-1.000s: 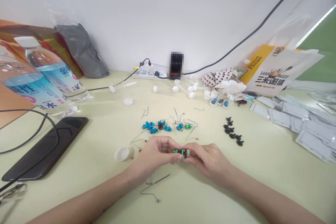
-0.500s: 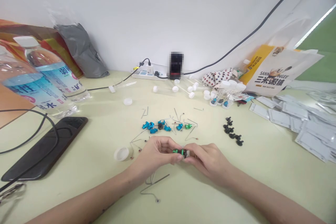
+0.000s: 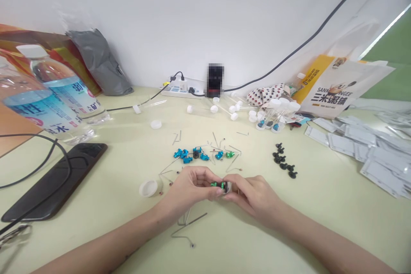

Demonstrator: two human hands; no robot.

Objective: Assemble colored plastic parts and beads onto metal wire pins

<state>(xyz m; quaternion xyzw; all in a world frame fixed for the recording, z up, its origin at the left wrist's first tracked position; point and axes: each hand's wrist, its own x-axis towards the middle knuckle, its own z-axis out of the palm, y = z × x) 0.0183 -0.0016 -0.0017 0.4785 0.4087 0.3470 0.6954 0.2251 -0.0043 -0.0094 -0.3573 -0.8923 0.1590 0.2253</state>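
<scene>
In front of me my left hand [image 3: 192, 186] pinches a small green and black metal fitting [image 3: 218, 184] between thumb and fingers. My right hand [image 3: 255, 195] is closed on a clear, round-mouthed plastic piece, which looks like a tube [image 3: 229, 187], mostly hidden by the fingers. The fitting's black end sits at the tube's mouth, and both hands almost meet there. Beyond them lie several blue fittings [image 3: 188, 160], a green one [image 3: 230, 154] and thin bent metal rods [image 3: 235, 162]. A white cap [image 3: 148, 188] rests left of my left hand.
More bent rods [image 3: 183, 236] lie near me. Black screw-like knobs [image 3: 283, 165] are at right, beside white packets [image 3: 382, 167]. Capped clear tubes [image 3: 224, 111] lie at the back. A phone [image 3: 58, 180], cable and water bottles [image 3: 69, 85] stand or lie left.
The clear rim has shifted slightly left around the fitting's black end. Both hands otherwise keep their place and grip.
</scene>
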